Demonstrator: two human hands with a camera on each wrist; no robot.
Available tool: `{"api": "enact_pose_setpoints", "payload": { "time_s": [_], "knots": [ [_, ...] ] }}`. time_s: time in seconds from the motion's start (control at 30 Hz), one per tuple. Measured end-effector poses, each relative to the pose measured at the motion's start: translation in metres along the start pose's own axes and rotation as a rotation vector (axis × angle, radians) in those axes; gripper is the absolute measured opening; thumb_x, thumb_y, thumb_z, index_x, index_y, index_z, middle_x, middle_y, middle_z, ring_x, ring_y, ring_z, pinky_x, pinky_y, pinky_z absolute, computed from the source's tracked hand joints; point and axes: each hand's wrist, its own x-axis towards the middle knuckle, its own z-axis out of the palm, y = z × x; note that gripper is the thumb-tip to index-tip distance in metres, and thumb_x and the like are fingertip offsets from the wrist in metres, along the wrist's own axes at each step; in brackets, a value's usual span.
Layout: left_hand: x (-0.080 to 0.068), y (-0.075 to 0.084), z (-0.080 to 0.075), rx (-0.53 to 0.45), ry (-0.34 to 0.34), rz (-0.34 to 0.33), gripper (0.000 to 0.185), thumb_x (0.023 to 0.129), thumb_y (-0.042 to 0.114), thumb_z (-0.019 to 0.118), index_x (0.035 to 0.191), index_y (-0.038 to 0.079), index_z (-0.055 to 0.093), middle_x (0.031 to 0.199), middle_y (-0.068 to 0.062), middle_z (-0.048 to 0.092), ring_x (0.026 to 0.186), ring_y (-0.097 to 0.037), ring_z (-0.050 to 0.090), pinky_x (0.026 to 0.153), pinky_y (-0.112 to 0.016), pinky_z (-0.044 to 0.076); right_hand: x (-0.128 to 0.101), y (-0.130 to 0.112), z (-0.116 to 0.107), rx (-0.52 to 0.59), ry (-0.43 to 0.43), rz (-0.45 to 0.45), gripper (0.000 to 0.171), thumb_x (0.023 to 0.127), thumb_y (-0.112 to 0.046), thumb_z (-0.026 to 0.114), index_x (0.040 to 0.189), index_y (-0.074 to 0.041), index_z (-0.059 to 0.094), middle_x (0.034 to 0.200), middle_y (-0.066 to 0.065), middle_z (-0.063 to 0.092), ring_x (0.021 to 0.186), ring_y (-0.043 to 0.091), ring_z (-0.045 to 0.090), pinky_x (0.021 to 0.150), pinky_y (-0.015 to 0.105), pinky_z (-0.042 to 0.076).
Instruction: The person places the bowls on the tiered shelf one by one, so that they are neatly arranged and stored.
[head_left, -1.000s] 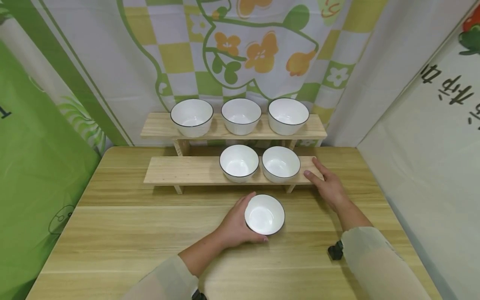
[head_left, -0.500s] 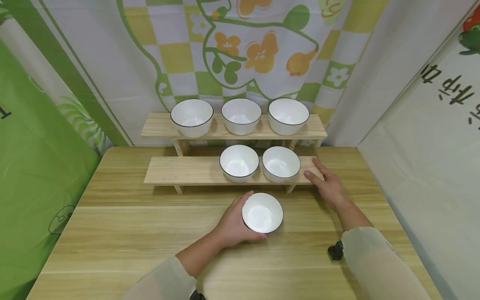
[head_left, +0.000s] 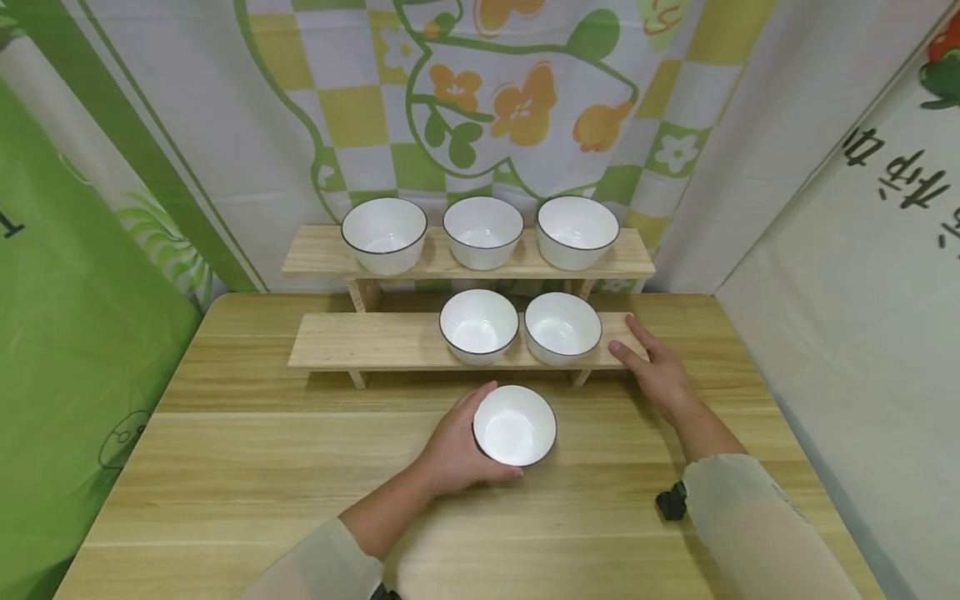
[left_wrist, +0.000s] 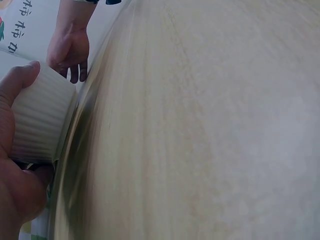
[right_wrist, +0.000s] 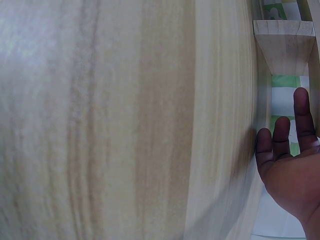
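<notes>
My left hand (head_left: 452, 450) grips a white bowl (head_left: 515, 426) with a dark rim, thumb on the near side and fingers round the far side. It is in front of the lower shelf (head_left: 360, 340). In the left wrist view, the held bowl (left_wrist: 44, 112) shows a ribbed outer wall; I cannot tell whether it touches the tabletop. My right hand (head_left: 662, 377) rests at the lower shelf's right end, its thumb on top of the board. Straight fingers of that hand (right_wrist: 295, 170) show in the right wrist view. Two matching bowls (head_left: 478, 327) (head_left: 562, 328) stand on the lower shelf.
Behind and higher, an upper wooden shelf (head_left: 315, 252) carries three more white bowls (head_left: 384, 236) (head_left: 483, 233) (head_left: 577, 233). Both shelves stand on a wooden table (head_left: 247, 467). Patterned cloth (head_left: 360, 117) hangs behind, with a green sheet (head_left: 67, 333) on the left.
My left hand has moved slightly left with the bowl in it. My right hand stays at the shelf's end, and the shelved bowls have not moved.
</notes>
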Motion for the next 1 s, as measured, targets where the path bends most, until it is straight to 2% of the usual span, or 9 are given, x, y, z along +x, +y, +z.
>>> {"api": "enact_pose_setpoints", "payload": {
  "time_s": [0.27,0.57,0.83,1.0],
  "knots": [
    [-0.008,-0.004,-0.012,0.029,0.023,0.001,0.128,0.053,0.040,0.104,0.159,0.012,0.038,0.154,-0.011,0.049,0.138,-0.032,0.048,0.112,-0.057,0.040,0.000,0.000,0.000,0.018,-0.006,0.009,0.083,0.099,-0.062,0.061,0.165,-0.040,0.016,0.173,0.007,0.003,0.157,0.040,0.000,0.123,0.062,0.009],
    [-0.014,-0.002,-0.032,0.015,0.068,-0.019,0.126,0.052,0.034,0.105,0.158,0.010,0.041,0.154,-0.009,0.049,0.139,-0.031,0.048,0.113,-0.055,0.038,-0.001,-0.001,0.000,0.006,-0.003,0.008,0.085,0.097,-0.065,0.060,0.165,-0.040,0.016,0.173,0.009,0.003,0.157,0.041,0.001,0.123,0.063,0.009],
    [-0.020,0.001,-0.049,0.033,0.100,-0.069,0.126,0.051,0.034,0.106,0.158,0.017,0.042,0.154,-0.006,0.049,0.135,-0.030,0.051,0.111,-0.054,0.040,-0.001,0.000,0.000,-0.004,-0.007,0.016,0.088,0.093,-0.071,0.060,0.164,-0.043,0.016,0.173,0.008,0.003,0.157,0.041,0.000,0.123,0.063,0.009],
    [-0.023,0.001,-0.065,0.030,0.127,-0.073,0.125,0.052,0.033,0.105,0.158,0.017,0.042,0.155,-0.006,0.047,0.137,-0.031,0.050,0.111,-0.055,0.041,0.001,-0.001,0.000,0.010,-0.004,0.015,0.086,0.095,-0.067,0.061,0.164,-0.043,0.017,0.173,0.008,0.003,0.157,0.040,0.000,0.123,0.062,0.009]
  ]
}}
